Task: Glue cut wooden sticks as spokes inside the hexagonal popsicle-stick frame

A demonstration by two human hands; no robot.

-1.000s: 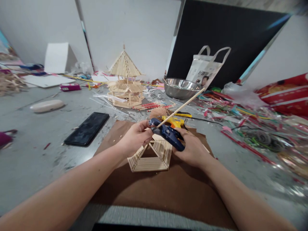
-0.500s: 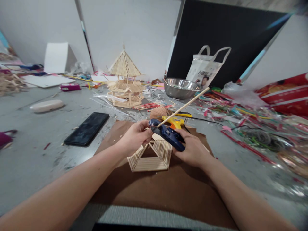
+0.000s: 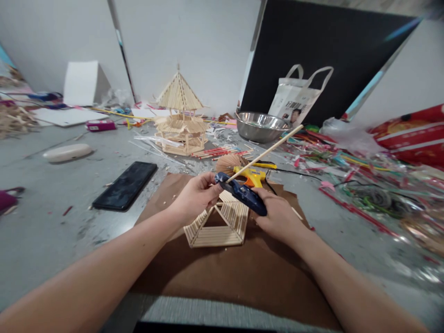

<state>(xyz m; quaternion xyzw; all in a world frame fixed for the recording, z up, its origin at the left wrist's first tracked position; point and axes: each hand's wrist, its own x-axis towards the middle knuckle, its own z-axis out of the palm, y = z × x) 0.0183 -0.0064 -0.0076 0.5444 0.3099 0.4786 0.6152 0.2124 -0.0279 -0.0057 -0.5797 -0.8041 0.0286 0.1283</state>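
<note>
Handles of blue cutter [image 3: 248, 198] now squeezed together in closed right hand [image 3: 280, 213] above stick frame [image 3: 217, 237], wooden stick [image 3: 268, 151], slanting far right, seemingly pinched by left hand [image 3: 194, 198], so cut presumably being made.

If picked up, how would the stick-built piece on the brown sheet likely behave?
The stick-built piece is probably light, being thin sticks around open gaps. Its rows of sticks, packed side by side, suggest fairly stiff panels. Lying low and broad on the brown sheet, it seems unlikely to roll.
</note>
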